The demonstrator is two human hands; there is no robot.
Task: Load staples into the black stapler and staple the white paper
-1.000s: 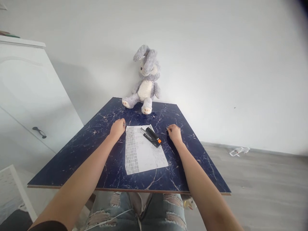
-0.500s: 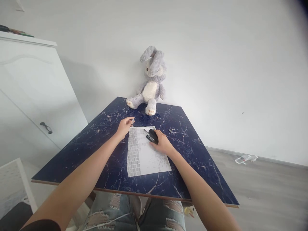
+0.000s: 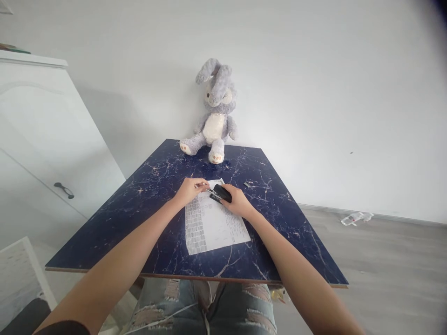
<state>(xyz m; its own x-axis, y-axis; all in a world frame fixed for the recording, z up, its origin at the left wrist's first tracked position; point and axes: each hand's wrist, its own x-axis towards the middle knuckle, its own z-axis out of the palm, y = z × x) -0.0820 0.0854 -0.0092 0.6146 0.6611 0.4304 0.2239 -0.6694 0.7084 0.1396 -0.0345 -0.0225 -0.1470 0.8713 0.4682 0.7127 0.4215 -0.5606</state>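
Observation:
My right hand [image 3: 237, 200] is wrapped around a black stapler [image 3: 222, 192], held above the printed sheet of paper [image 3: 218, 228]. The stapler is opened up, and its metal magazine points left toward my other hand. With pinched fingertips, my left hand [image 3: 193, 190] holds a small silvery piece, which looks like a strip of staples, at the magazine's end. Most of that strip is hidden by the fingers. The paper lies on the dark blue marbled table [image 3: 167, 260], partly under both hands.
A grey plush rabbit [image 3: 214, 128] sits at the table's far edge against the wall. Right of the stapler lies a small grey piece [image 3: 247, 184]. A white cabinet [image 3: 52, 139] stands at the left. Clear plastic packaging [image 3: 356, 218] lies on the floor at right.
My left hand has moved right and slightly nearer, bringing the small silvery strip to the stapler. The stapler has turned a little in my right hand. The view has shifted slightly.

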